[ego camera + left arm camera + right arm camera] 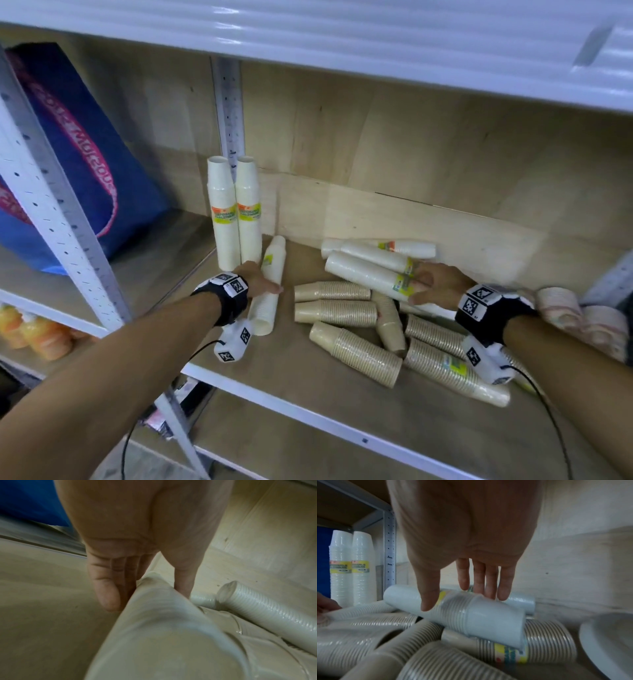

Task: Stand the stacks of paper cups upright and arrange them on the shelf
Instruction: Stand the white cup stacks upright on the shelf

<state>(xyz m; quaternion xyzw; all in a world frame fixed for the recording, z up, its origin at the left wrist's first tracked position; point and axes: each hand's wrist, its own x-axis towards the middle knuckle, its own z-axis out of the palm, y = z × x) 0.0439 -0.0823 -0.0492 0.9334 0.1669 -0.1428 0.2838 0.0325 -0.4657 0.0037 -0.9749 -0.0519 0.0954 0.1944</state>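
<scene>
2 upright white stacks (249, 212) at shelf (308, 404) back-left corner, wrapped, yellow labels. Approx 4 white + 6 tan stacks (356, 353) lying criss-crossed mid-shelf. L hand (260, 282) gripping lying white stack (269, 298) beside uprights. R hand (435, 284) fingers loose, straddling top white stack (366, 274). Bare board along front edge.

2 upright white stacks (236, 219) at rear-left post (228, 109), tumbled pile (356, 349) crowding the right, bare shelf board (274, 387) along front edge
</scene>
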